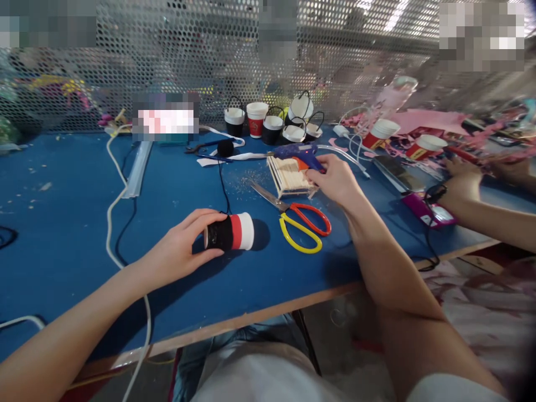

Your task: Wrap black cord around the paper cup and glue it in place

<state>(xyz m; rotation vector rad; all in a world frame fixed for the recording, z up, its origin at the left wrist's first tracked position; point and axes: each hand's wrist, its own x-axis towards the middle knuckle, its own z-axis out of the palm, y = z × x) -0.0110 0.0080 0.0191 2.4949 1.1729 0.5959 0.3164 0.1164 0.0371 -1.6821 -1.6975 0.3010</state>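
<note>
My left hand (190,240) is wrapped around a paper cup (237,231) that lies on its side, its white rim facing right. Black cord covers the cup's base end, next to a red band, and a strand runs back to a black ball of cord (225,148). My right hand (335,178) grips the handle of a blue glue gun (295,151) with an orange trigger, nozzle pointing left. Beneath the gun is a small rack of wooden sticks (293,177). Scissors (304,226) with one red and one yellow handle lie between my hands, blades apart.
Several cups with black cord (273,129) stand along the mesh panel (176,61). Pliers (205,147) and white ribbon (247,157) lie in front. A white cable (109,223) crosses the left side. At right are a phone (397,173), a purple box (427,211) and another person's arms (489,215).
</note>
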